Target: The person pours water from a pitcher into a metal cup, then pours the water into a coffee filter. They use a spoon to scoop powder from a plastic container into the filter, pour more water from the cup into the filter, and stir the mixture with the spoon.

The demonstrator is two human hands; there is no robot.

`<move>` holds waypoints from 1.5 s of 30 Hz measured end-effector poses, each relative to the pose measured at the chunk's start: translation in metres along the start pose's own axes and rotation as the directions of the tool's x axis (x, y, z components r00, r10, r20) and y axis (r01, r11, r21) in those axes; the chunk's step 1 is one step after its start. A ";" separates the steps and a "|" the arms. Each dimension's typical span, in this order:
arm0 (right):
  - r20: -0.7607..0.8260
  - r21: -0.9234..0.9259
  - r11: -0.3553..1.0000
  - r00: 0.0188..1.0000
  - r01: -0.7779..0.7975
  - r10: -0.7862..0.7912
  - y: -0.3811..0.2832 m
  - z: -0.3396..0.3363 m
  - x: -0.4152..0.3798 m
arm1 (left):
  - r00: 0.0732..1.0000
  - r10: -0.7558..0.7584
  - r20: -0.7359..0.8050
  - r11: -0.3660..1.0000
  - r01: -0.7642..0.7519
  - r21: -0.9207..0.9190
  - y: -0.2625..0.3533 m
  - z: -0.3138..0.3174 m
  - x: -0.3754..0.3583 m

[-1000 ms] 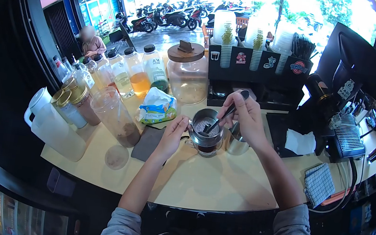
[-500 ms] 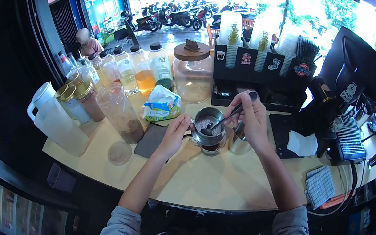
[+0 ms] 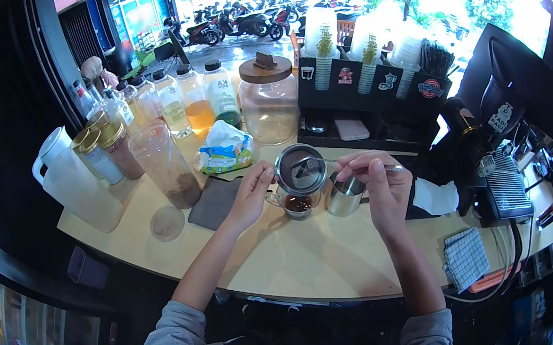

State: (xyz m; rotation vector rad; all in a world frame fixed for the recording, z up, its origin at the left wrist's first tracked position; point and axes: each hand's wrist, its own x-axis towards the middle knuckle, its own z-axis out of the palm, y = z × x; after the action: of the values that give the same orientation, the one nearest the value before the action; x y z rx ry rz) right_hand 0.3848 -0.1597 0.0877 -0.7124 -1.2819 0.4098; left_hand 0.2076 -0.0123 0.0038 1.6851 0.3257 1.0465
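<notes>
Two hands are at work over a glass cup [image 3: 298, 207] of dark liquid on the counter [image 3: 319, 272]. The left hand [image 3: 253, 194] grasps a round metal filter [image 3: 303, 180] by its side, thumb and fingers pinched, tilting it above the glass cup so its opening faces the camera; whether its lower edge touches the cup's rim, I cannot tell. The right hand [image 3: 381, 186] grips a slim spoon [image 3: 323, 160], its far end inside the filter. Just right of the glass cup stands a metal pitcher [image 3: 344, 199], partly behind the right hand. Left of the cup lie a grey cloth [image 3: 213, 204] and, farther out, a round lid [image 3: 167, 224]; a tall clear container [image 3: 165, 161] with brown powder stands beyond them. Behind the cup, to its left, sit a wipes packet [image 3: 224, 155] and a large jar [image 3: 267, 112] with a wooden top. Behind it to the right is a black cup rack [image 3: 365, 79]. Well right of the glass cup lies a checked cloth [image 3: 466, 259].
</notes>
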 end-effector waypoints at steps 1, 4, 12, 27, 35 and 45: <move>-0.004 -0.002 1.000 1.000 0.001 -0.001 -0.001 0.000 -0.002 | 1.000 0.000 0.004 1.000 0.000 -0.001 0.001 0.001 -0.001; 0.006 -0.043 0.999 1.000 0.007 -0.006 -0.003 -0.001 -0.007 | 0.999 0.043 0.023 0.999 -0.043 0.003 0.004 0.004 -0.003; -0.110 -0.199 0.977 0.989 0.071 -0.094 -0.011 -0.005 -0.018 | 0.993 -0.077 -0.085 0.994 0.069 -0.089 0.001 0.001 -0.004; 0.172 -0.553 0.828 0.985 0.097 -0.001 -0.001 -0.028 -0.119 | 0.956 -0.292 -0.025 0.930 0.277 -0.243 -0.011 0.003 -0.006; 0.311 -0.603 0.788 0.946 0.122 0.091 0.036 -0.018 -0.119 | 0.968 -0.249 -0.027 0.960 0.244 -0.134 -0.013 0.001 -0.008; 0.443 -0.737 0.650 0.859 0.185 0.257 0.055 -0.032 -0.124 | 0.980 -0.197 -0.041 0.980 0.196 -0.038 -0.011 0.002 -0.015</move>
State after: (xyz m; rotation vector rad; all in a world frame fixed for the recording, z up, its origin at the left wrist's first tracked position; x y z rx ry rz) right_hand 0.3901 -0.2080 -0.0433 -1.4223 -2.0004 0.0498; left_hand 0.2033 -0.0192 -0.0133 1.5665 0.4906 0.9381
